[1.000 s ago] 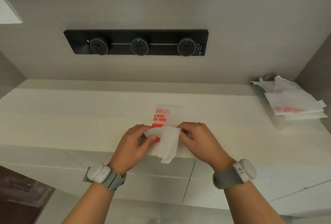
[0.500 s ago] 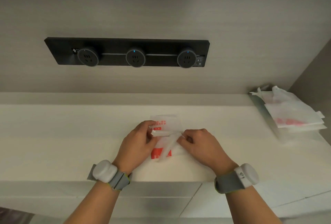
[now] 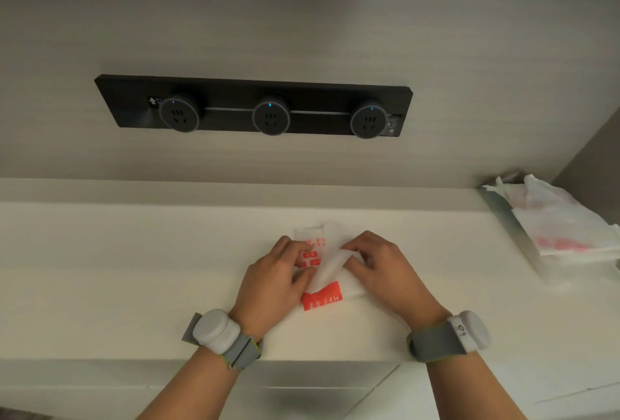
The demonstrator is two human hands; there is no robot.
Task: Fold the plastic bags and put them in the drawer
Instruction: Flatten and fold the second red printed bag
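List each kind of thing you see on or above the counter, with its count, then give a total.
Round sockets on the wall power track: 3
Wrist-worn devices: 2
Plastic bag being folded: 1
Pile of plastic bags, far right: 1 (bags uncountable)
Total: 7

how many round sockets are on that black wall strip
3, all on the black power strip: left socket, middle socket, right socket. None appear hidden.
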